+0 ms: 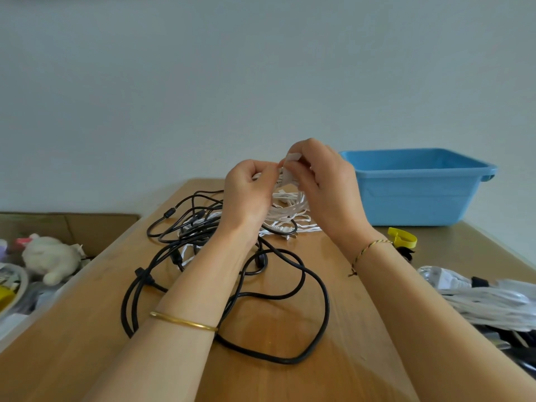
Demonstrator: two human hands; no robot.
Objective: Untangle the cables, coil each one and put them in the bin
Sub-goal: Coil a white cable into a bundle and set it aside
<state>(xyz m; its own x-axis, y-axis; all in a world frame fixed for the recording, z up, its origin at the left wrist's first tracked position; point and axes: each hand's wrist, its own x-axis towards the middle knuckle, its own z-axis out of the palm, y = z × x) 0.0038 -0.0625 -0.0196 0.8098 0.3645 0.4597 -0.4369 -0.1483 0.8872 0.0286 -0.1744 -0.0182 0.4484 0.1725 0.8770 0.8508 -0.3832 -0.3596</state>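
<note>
Head view: the white cable (290, 211) is gripped by the curled left hand (249, 188), its white strap (293, 157) pinched by the right hand (322, 181), above tangled black cables (260, 261), beside the blue bin (417, 192).

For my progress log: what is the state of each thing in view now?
left hand: grips the white cable.
right hand: pinches a white strap.
white cable: looped, held by both hands.
black cables: tangled, on the table.
blue bin: upright, no cable visible inside.

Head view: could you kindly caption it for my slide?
Left hand and right hand hold a white cable over tangled black cables; bin behind.
</note>
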